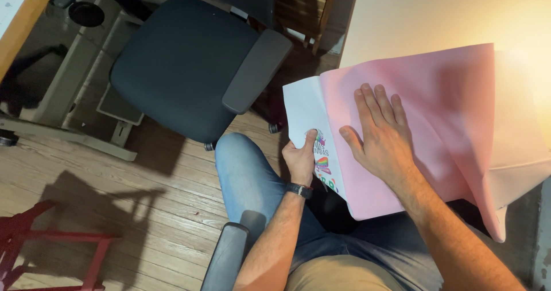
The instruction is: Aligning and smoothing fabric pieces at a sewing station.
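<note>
A large pink sheet [442, 113] lies over the edge of a pale table [436, 15] and hangs down toward my lap. Under it sits a white sheet with a colourful print [304, 107], showing along the pink sheet's left edge. My left hand [301, 159], with a dark wristband, pinches the white sheet's left edge between thumb and fingers. My right hand [381, 133] rests flat on the pink sheet, fingers spread and pointing away from me.
A black office chair [183, 61] stands on the wooden floor to the left. The armrest of my own chair [225, 256] is by my left leg. A red frame [34, 239] sits at lower left, a metal desk base [63, 84] at upper left.
</note>
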